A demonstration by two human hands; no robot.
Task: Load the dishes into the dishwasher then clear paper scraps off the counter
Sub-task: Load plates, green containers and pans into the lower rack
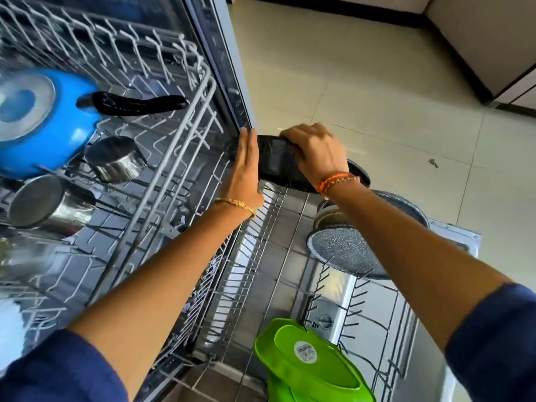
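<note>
My right hand [317, 150] grips the top edge of a black pan [278, 163] held over the far end of the lower dishwasher rack [261, 274]. My left hand [245, 169] lies flat against the pan's left side, fingers straight. A speckled grey plate [336, 250] stands in the lower rack below my right forearm, with another dark dish [406, 207] behind it. A green plastic dish [307, 361] stands at the near end of that rack.
The upper rack [162, 175] is pulled out at left and holds a blue pot [49, 123] with a black handle and steel cups [116, 159]. The open dishwasher door [452, 245] lies under the lower rack. Tiled floor [362, 82] stretches beyond.
</note>
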